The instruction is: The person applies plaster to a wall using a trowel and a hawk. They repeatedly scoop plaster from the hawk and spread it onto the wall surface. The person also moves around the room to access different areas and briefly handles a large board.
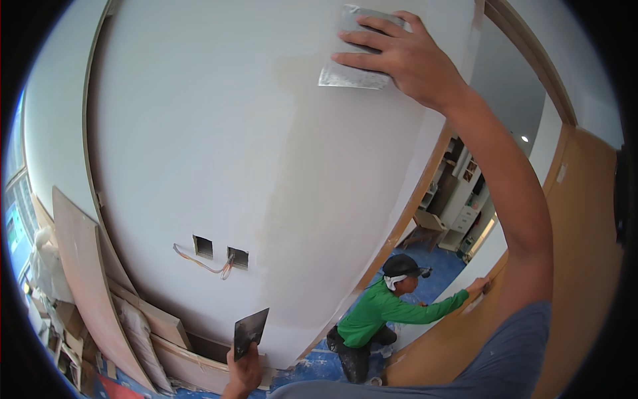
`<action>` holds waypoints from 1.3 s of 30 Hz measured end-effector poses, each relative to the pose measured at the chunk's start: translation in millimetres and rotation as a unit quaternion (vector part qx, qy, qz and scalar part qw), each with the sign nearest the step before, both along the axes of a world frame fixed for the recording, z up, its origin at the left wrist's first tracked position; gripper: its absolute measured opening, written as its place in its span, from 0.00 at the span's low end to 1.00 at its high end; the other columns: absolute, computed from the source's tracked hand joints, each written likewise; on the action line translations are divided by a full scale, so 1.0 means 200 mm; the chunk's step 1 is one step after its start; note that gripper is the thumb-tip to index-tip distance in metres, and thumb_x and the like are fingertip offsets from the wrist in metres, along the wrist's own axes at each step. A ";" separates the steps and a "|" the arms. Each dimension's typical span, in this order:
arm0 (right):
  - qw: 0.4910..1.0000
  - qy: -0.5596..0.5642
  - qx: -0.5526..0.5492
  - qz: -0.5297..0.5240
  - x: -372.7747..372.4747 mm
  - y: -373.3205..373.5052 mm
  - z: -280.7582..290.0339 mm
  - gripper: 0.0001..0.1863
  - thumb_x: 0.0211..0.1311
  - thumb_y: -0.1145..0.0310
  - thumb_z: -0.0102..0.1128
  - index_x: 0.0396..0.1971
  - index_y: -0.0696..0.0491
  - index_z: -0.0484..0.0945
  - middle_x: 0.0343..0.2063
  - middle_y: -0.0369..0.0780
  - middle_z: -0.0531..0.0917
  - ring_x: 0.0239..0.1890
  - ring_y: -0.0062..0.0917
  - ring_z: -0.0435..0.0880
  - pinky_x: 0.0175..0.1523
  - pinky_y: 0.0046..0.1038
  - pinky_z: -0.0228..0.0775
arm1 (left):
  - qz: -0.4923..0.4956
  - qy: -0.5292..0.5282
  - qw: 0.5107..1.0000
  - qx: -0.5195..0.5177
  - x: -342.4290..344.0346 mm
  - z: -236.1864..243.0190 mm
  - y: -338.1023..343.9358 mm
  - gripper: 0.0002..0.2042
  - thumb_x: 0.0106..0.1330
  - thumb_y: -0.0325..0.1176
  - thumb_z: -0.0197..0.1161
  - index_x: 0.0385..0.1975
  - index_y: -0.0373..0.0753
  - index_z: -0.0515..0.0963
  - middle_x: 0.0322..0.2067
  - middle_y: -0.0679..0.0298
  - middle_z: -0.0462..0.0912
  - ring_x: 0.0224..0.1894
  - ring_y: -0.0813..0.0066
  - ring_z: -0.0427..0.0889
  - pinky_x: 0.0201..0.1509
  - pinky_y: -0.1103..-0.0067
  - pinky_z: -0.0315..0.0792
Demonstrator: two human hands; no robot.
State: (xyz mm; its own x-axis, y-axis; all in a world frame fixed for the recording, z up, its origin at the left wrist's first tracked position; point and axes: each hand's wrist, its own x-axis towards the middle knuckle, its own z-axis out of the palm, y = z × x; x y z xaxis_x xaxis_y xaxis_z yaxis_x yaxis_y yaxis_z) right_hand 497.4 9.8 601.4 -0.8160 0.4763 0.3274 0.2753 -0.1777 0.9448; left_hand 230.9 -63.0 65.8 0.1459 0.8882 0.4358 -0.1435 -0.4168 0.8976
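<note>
My right hand (415,60) is raised high, pressing a wide silvery putty blade (352,75) against the white wall (199,133). Its fingers are spread across the back of the blade, and the thumb is hidden. A damp-looking greyish patch (282,199) runs down the wall below and left of that blade. Low in the view, my left hand (244,372) grips a dark putty knife (251,332), its blade pointing up and away from the wall's sockets. The handle is hidden inside the closed fingers.
Two square socket holes (203,246) with loose wires (199,265) sit in the wall. Boards (86,266) lean at the left. A co-worker in a green shirt (365,312) kneels by the doorway at right, touching a wooden panel (492,299). Blue sheeting (445,266) covers the floor.
</note>
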 end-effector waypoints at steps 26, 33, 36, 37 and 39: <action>0.999 -0.023 -0.015 0.044 0.71 -0.11 -0.10 0.31 0.68 0.78 0.51 0.64 0.27 0.76 0.67 0.26 0.74 0.72 0.24 0.67 0.74 0.44 0.57 | 0.142 -0.054 0.988 -0.013 1.15 -0.11 -0.54 0.13 0.75 0.25 0.52 0.54 0.29 0.75 0.34 0.54 0.83 0.34 0.71 0.78 0.43 0.74 0.73; 1.000 0.008 -0.002 -0.002 0.94 -0.44 -0.11 0.29 0.67 0.76 0.53 0.61 0.27 0.79 0.66 0.23 0.76 0.71 0.22 0.68 0.76 0.41 0.55 | 0.121 -0.017 0.992 -0.028 1.09 -0.10 -0.60 0.17 0.75 0.26 0.52 0.60 0.28 0.71 0.39 0.53 0.83 0.40 0.70 0.79 0.50 0.74 0.74; 0.999 0.002 0.016 0.045 0.85 -0.47 -0.06 0.30 0.67 0.78 0.49 0.61 0.28 0.80 0.64 0.24 0.78 0.70 0.24 0.70 0.76 0.39 0.55 | 0.123 -0.045 0.991 -0.028 1.05 -0.11 -0.60 0.17 0.75 0.26 0.52 0.60 0.27 0.71 0.41 0.54 0.83 0.42 0.71 0.79 0.51 0.74 0.73; 0.997 -0.002 0.025 0.075 0.82 -0.45 -0.04 0.31 0.67 0.79 0.49 0.61 0.28 0.80 0.64 0.25 0.78 0.70 0.24 0.70 0.76 0.38 0.55 | 0.119 -0.057 0.991 -0.033 1.03 -0.11 -0.61 0.17 0.75 0.25 0.52 0.60 0.27 0.71 0.42 0.54 0.83 0.43 0.71 0.79 0.52 0.75 0.73; 0.994 -0.005 0.025 0.104 0.68 -0.30 -0.03 0.32 0.66 0.81 0.49 0.62 0.28 0.79 0.65 0.25 0.77 0.70 0.24 0.70 0.75 0.40 0.55 | 0.108 -0.064 0.991 -0.039 1.01 -0.11 -0.60 0.17 0.75 0.25 0.52 0.60 0.26 0.71 0.44 0.53 0.83 0.45 0.72 0.78 0.54 0.75 0.72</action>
